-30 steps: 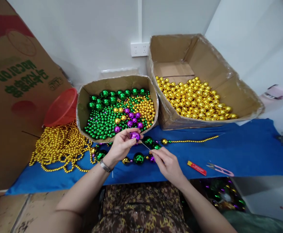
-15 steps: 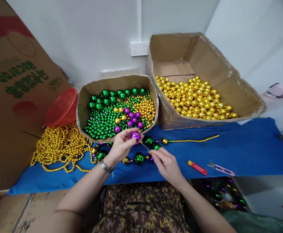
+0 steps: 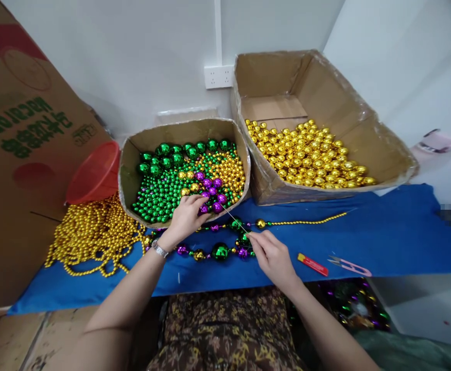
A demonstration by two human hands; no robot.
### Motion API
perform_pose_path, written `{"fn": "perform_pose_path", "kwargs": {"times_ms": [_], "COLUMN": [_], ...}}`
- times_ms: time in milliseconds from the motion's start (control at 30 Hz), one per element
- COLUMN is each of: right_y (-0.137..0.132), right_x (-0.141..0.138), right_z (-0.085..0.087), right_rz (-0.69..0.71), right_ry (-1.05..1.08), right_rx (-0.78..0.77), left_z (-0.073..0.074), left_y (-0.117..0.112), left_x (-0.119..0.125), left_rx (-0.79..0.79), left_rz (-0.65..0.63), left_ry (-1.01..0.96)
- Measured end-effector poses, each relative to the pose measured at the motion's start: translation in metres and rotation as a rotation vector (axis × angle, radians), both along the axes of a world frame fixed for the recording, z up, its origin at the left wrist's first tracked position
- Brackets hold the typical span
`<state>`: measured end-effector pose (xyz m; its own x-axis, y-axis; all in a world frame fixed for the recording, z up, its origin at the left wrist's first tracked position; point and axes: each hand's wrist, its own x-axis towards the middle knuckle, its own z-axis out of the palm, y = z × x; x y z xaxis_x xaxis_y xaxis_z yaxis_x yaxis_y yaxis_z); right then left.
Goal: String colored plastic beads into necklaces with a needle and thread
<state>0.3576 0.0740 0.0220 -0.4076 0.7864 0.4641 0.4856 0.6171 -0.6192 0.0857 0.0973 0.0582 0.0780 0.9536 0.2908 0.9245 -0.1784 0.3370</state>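
Note:
My left hand (image 3: 187,216) reaches over the near rim of the smaller cardboard box (image 3: 122,193), thumb and forefinger on either side of a shiny purple bead (image 3: 203,209). Just right of it lies another purple bead (image 3: 217,207), close to the tip of a thin pale cord (image 3: 235,220). My right hand (image 3: 274,257) pinches this cord's lower end above the cloth. Whether the cord's tip touches that bead I cannot tell. Below the hands lies a strung garland with a large green bead (image 3: 220,251) and smaller purple and gold ones.
The larger box (image 3: 272,188) holds gold beads (image 3: 310,154). Gold bead strands (image 3: 94,232) are heaped at left beside a red bowl (image 3: 94,175). A red-and-yellow packet (image 3: 312,265) and pink-handled snips (image 3: 351,265) lie on the blue cloth (image 3: 399,232).
My left hand has moved left and up from the cord's tip to the purple beads at the box's rim. The right hand has shifted slightly right, still pinching the cord.

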Motion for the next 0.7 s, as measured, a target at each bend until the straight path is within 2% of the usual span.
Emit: {"fn": "perform_pose_path", "kwargs": {"times_ms": [133,233,300,367,433,500,633,700], "right_y": [0.000,0.000,0.000,-0.001,-0.002,-0.002,-0.004,-0.005], "right_x": [-0.001,-0.002,-0.002,-0.002,0.000,0.000,-0.003,-0.005], "right_z": [0.002,0.003,0.004,0.004,0.005,0.006,0.006,0.005], "right_rz": [-0.007,-0.010,-0.012,-0.019,-0.026,-0.024,0.001,0.009], "right_ry": [0.003,0.002,0.001,0.000,-0.001,0.003,0.008,0.003], "right_rx": [-0.008,-0.004,-0.003,-0.005,-0.005,0.005,0.021,0.021], "left_z": [0.001,0.003,0.002,0.001,0.001,0.003,0.009,0.012], "left_y": [0.011,0.025,0.033,0.037,0.036,0.030,0.014,0.008], "left_x": [0.019,0.032,0.035,0.036,0.033,0.030,0.029,0.031], "left_rx": [0.025,-0.108,-0.203,-0.225,-0.175,-0.141,-0.271,-0.307], "left_rz": [-0.065,-0.082,-0.062,-0.043,-0.031,-0.008,0.052,0.078], "left_ry": [0.203,0.319,0.327,0.228,-0.024,-0.448,-1.431,-1.706]}}
